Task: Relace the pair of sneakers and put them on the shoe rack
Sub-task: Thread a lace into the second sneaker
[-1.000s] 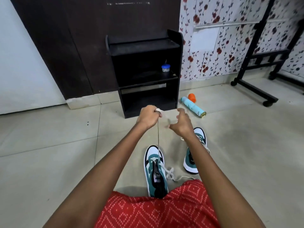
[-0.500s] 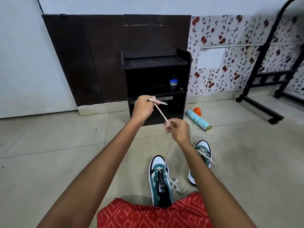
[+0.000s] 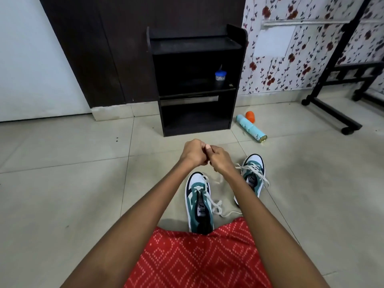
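The rack [image 3: 239, 59] stands at the wall. The near sneaker [image 3: 198, 196] and the far sneaker [image 3: 254, 173] lie on the floor before it. Above them the left hand [image 3: 193, 152] and right hand [image 3: 221, 157] touch, fingers curled tight on the near sneaker's lace [image 3: 214, 204].

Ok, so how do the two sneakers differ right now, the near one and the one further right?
The near sneaker is laced only at its lowest eyelets, its lace trailing on the floor; the far sneaker shows crossings higher up. The near one's heel hides under red cloth; the far one sits partly behind the right forearm. Both are white, teal and navy, toes toward the shoe rack, neither on it.
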